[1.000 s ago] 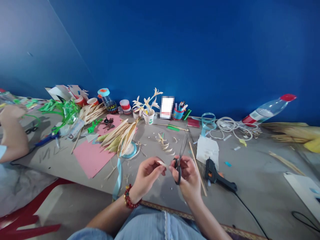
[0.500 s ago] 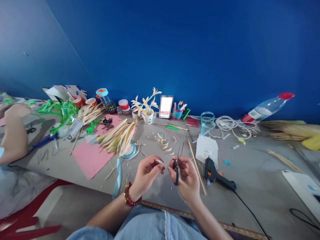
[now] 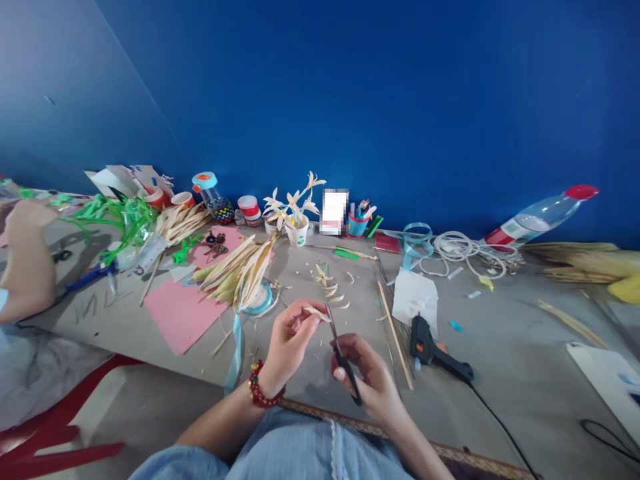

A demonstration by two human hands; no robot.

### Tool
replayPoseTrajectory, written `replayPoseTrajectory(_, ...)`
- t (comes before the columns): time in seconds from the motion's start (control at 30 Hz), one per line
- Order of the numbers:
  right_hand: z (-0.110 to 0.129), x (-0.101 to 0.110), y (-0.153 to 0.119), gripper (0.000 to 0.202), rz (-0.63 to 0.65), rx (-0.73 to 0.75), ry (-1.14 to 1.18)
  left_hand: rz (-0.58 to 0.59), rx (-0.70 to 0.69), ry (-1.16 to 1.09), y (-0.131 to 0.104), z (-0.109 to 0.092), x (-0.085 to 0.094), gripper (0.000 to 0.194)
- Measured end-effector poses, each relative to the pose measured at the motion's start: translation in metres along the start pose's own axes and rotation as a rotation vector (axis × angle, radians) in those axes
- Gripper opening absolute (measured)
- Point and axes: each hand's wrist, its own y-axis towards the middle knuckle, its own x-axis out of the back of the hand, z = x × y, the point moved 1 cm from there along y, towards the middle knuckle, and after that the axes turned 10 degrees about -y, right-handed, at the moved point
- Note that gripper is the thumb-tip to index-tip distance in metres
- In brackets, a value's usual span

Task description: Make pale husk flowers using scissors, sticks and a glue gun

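Between the thumb and fingers of my left hand is a small pale petal-shaped strip, which looks like dried corn husk. My right hand grips black-handled scissors, their blades pointing up and left to the strip's right end. Whether the blades touch the strip I cannot tell. Just beyond my hands, several cut pale petals lie on the grey table next to a small pale flower on a green stem.
A black glue gun with its cable lies right, beside white paper and a thin wooden stick. Left are husk strips, blue ribbon and pink paper. Behind stands a cup of husk flowers. Another person's arm is far left.
The scissors have tilted from near upright to point up-left, with their blades now at the strip. My right hand has moved slightly down; my left hand has risen a little, showing more of the strip.
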Motion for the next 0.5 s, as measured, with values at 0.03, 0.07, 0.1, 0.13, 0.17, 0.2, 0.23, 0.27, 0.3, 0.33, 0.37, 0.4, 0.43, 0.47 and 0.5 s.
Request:
replayPoseTrajectory(0.03, 0.0009, 0.0, 0.0006, 0.034, 0.001, -0.004, 0.002, 0.003, 0.004, -0.009, 0.0002, 0.0002, -0.0003, 0.019)
replayPoseTrajectory(0.07, 0.0016, 0.0001, 0.0013, 0.034, 0.004, -0.009, 0.008, 0.005, 0.008, -0.016, 0.0003, 0.0002, -0.0006, 0.018)
replayPoseTrajectory(0.1, 0.0021, 0.0002, 0.0019, 0.034, 0.009, -0.016, 0.02, 0.008, 0.012, -0.021, 0.0005, -0.0001, -0.0008, 0.017)
replayPoseTrajectory(0.13, 0.0022, 0.0003, 0.0024, 0.035, 0.014, -0.024, 0.038, 0.011, 0.013, -0.024, 0.0007, -0.0007, -0.001, 0.016)
replayPoseTrajectory(0.17, 0.0021, 0.0004, 0.0028, 0.035, 0.021, -0.031, 0.059, 0.015, 0.013, -0.026, 0.0009, -0.0014, -0.0011, 0.015)
replayPoseTrajectory(0.2, 0.0017, 0.0005, 0.003, 0.036, 0.028, -0.038, 0.081, 0.017, 0.013, -0.028, 0.001, -0.0021, -0.0012, 0.015)
replayPoseTrajectory(0.23, 0.0012, 0.0005, 0.0031, 0.037, 0.038, -0.044, 0.101, 0.019, 0.011, -0.031, 0.0012, -0.003, -0.0013, 0.014)
replayPoseTrajectory(0.27, 0.0007, 0.0005, 0.0032, 0.037, 0.046, -0.049, 0.118, 0.019, 0.009, -0.032, 0.0014, -0.0038, -0.0013, 0.014)
replayPoseTrajectory(0.3, 0.0001, 0.0005, 0.0032, 0.037, 0.054, -0.052, 0.129, 0.019, 0.008, -0.031, 0.0016, -0.0046, -0.0013, 0.014)
replayPoseTrajectory(0.33, -0.0005, 0.0005, 0.0032, 0.037, 0.061, -0.055, 0.137, 0.019, 0.007, -0.024, 0.0018, -0.0053, -0.0014, 0.014)
replayPoseTrajectory(0.37, -0.001, 0.0005, 0.0032, 0.037, 0.063, -0.056, 0.14, 0.018, 0.008, -0.013, 0.0021, -0.006, -0.0014, 0.014)
replayPoseTrajectory(0.4, -0.0014, 0.0006, 0.0032, 0.037, 0.062, -0.058, 0.142, 0.017, 0.009, -0.002, 0.0023, -0.0066, -0.0015, 0.014)
replayPoseTrajectory(0.43, -0.0017, 0.0007, 0.0031, 0.038, 0.06, -0.06, 0.143, 0.016, 0.011, 0.009, 0.0025, -0.007, -0.0015, 0.014)
replayPoseTrajectory(0.47, -0.002, 0.0007, 0.003, 0.038, 0.059, -0.064, 0.144, 0.015, 0.012, 0.016, 0.0027, -0.0075, -0.0015, 0.013)
replayPoseTrajectory(0.5, -0.0023, 0.0007, 0.0029, 0.038, 0.061, -0.069, 0.144, 0.016, 0.011, 0.02, 0.0028, -0.0078, -0.0015, 0.014)
